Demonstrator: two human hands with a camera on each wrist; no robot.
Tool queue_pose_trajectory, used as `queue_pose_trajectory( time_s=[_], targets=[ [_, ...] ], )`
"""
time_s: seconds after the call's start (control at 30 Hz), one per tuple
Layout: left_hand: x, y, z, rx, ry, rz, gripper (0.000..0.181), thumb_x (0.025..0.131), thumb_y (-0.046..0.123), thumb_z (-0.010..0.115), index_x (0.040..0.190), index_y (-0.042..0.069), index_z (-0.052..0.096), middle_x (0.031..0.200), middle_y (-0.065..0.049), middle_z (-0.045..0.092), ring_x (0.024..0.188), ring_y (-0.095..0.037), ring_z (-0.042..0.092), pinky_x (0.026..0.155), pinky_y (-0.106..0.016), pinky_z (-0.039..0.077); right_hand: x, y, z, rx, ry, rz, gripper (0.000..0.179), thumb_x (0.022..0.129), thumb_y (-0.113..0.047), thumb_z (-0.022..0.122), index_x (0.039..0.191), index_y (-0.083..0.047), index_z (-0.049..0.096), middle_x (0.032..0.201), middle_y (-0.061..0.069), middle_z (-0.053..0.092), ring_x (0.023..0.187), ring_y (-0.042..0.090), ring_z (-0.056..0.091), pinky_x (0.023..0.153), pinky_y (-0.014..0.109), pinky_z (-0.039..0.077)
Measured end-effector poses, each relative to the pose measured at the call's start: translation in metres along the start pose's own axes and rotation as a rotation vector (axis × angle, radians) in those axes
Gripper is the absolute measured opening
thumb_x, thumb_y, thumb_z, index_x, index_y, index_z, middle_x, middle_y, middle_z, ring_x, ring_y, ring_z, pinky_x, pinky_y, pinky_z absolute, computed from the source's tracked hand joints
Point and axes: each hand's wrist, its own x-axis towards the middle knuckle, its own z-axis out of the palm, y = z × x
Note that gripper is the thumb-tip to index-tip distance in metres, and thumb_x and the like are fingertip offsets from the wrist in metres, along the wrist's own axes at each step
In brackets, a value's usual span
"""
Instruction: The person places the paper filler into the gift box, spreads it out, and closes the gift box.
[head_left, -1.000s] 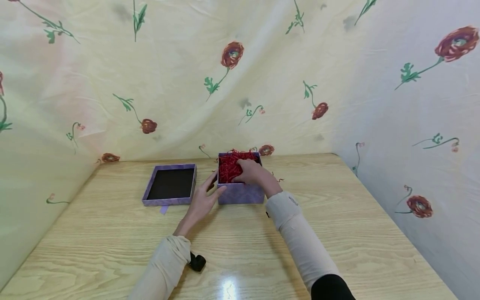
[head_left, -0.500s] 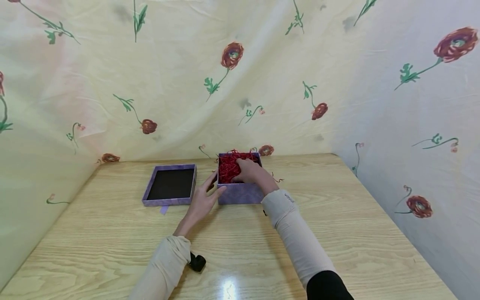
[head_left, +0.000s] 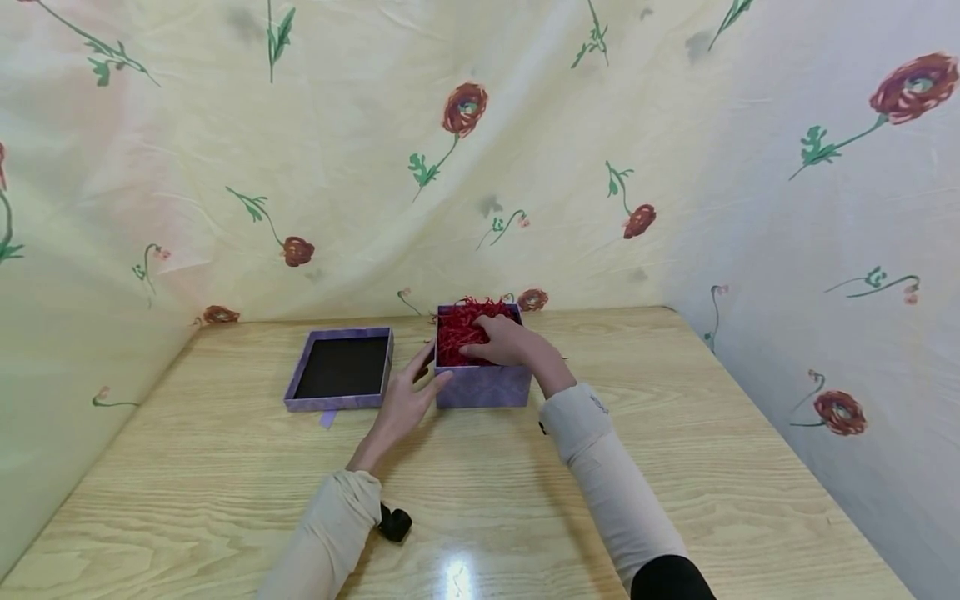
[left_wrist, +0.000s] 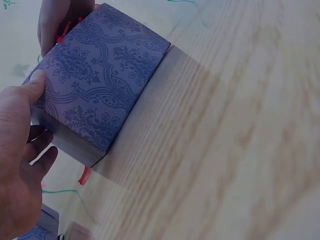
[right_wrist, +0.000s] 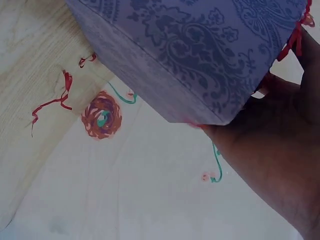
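Note:
A purple patterned box (head_left: 482, 388) stands at the back of the table, filled with red shredded paper (head_left: 459, 333). My left hand (head_left: 405, 408) holds its near left corner, thumb at the front face and fingers against the left side, as the left wrist view (left_wrist: 20, 150) shows. My right hand (head_left: 510, 340) reaches over the front rim into the red shreds, thumb and index finger apart. Its other fingertips are hidden there, and I cannot tell whether they pinch any shreds. In the right wrist view, the box (right_wrist: 190, 55) partly covers this hand (right_wrist: 270, 135).
To the left lies a shallow purple box lid (head_left: 337, 405) with a black inside, a small purple tab (head_left: 327, 419) at its front edge. Loose red shreds (right_wrist: 62, 95) lie on the table right of the box. A flowered cloth (head_left: 337, 167) hangs behind the table.
My right hand and forearm have shifted slightly right, and the red shreds in the box sit a little higher at the back. The left hand, box and lid stay put.

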Motion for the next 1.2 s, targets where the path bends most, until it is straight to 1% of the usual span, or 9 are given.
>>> queue_pose_trajectory(
  time_s=[0.13, 0.33, 0.47, 0.63, 0.73, 0.87, 0.97, 1.1, 1.2],
  targets=[
    [0.001, 0.0, 0.0, 0.007, 0.002, -0.002, 0.064, 0.103, 0.021, 0.067, 0.16, 0.008, 0.04, 0.16, -0.016, 0.041, 0.139, -0.037, 0.048, 0.111, -0.051, 0.044, -0.008, 0.003, -0.001, 0.025, 0.019, -0.037, 0.064, 0.107, -0.036, 0.058, 0.153, 0.006, 0.042, 0.149, 0.025, 0.051, 0.139, 0.039, 0.046, 0.112, 0.05, 0.041],
    [0.002, -0.003, 0.001, -0.01, 0.005, -0.015, 0.065, 0.103, 0.023, 0.067, 0.16, 0.009, 0.04, 0.16, -0.015, 0.041, 0.14, -0.038, 0.047, 0.111, -0.053, 0.043, -0.02, 0.007, -0.007, 0.063, 0.017, -0.078, 0.067, 0.105, -0.031, 0.064, 0.154, 0.006, 0.04, 0.15, 0.025, 0.048, 0.14, 0.039, 0.044, 0.112, 0.051, 0.041],
    [0.003, -0.001, 0.0, -0.015, 0.006, -0.014, 0.064, 0.103, 0.021, 0.067, 0.16, 0.007, 0.04, 0.16, -0.015, 0.041, 0.14, -0.037, 0.047, 0.112, -0.052, 0.043, -0.022, 0.01, -0.01, 0.085, 0.01, -0.109, 0.062, 0.104, -0.022, 0.065, 0.153, 0.008, 0.041, 0.146, 0.026, 0.052, 0.132, 0.037, 0.052, 0.108, 0.048, 0.045],
    [0.004, 0.0, 0.0, -0.002, 0.0, -0.019, 0.064, 0.104, 0.022, 0.066, 0.16, 0.007, 0.039, 0.16, -0.015, 0.041, 0.141, -0.036, 0.047, 0.112, -0.05, 0.043, -0.018, 0.014, -0.009, 0.087, 0.009, -0.114, 0.058, 0.104, -0.017, 0.065, 0.151, 0.009, 0.043, 0.143, 0.025, 0.056, 0.123, 0.033, 0.059, 0.106, 0.046, 0.047],
    [0.004, 0.0, -0.001, 0.006, -0.002, -0.021, 0.064, 0.104, 0.022, 0.066, 0.16, 0.006, 0.039, 0.16, -0.015, 0.041, 0.141, -0.037, 0.047, 0.111, -0.049, 0.043, -0.013, 0.015, -0.007, 0.083, 0.007, -0.095, 0.058, 0.103, -0.017, 0.066, 0.15, 0.008, 0.044, 0.142, 0.024, 0.057, 0.112, 0.029, 0.064, 0.102, 0.045, 0.05],
    [0.005, 0.0, 0.0, 0.012, 0.001, -0.022, 0.064, 0.104, 0.021, 0.067, 0.16, 0.006, 0.039, 0.16, -0.017, 0.041, 0.14, -0.037, 0.048, 0.111, -0.05, 0.044, -0.007, 0.014, -0.003, 0.054, 0.019, -0.071, 0.057, 0.101, -0.016, 0.069, 0.148, 0.009, 0.047, 0.136, 0.022, 0.061, 0.11, 0.029, 0.065, 0.098, 0.043, 0.052],
    [0.005, -0.002, 0.0, 0.017, 0.003, -0.017, 0.065, 0.103, 0.02, 0.068, 0.16, 0.006, 0.04, 0.16, -0.017, 0.041, 0.139, -0.037, 0.048, 0.11, -0.051, 0.044, -0.002, 0.014, 0.0, 0.023, 0.038, -0.067, 0.052, 0.099, -0.016, 0.072, 0.141, 0.008, 0.053, 0.127, 0.019, 0.065, 0.113, 0.03, 0.064, 0.097, 0.042, 0.053],
    [0.005, -0.003, 0.001, 0.016, 0.003, -0.005, 0.064, 0.103, 0.019, 0.067, 0.159, 0.005, 0.04, 0.159, -0.018, 0.042, 0.139, -0.038, 0.048, 0.11, -0.051, 0.044, 0.004, 0.014, 0.002, -0.004, 0.053, -0.06, 0.04, 0.098, -0.015, 0.073, 0.13, 0.004, 0.059, 0.115, 0.014, 0.068, 0.102, 0.026, 0.064, 0.092, 0.04, 0.054],
    [0.005, -0.003, 0.001, 0.009, 0.002, 0.0, 0.063, 0.104, 0.019, 0.067, 0.159, 0.004, 0.04, 0.159, -0.018, 0.042, 0.139, -0.039, 0.048, 0.11, -0.052, 0.044, 0.008, 0.014, 0.004, -0.025, 0.054, -0.042, 0.037, 0.097, -0.015, 0.073, 0.127, 0.003, 0.06, 0.112, 0.013, 0.068, 0.099, 0.025, 0.064, 0.091, 0.04, 0.054]
  ],
)
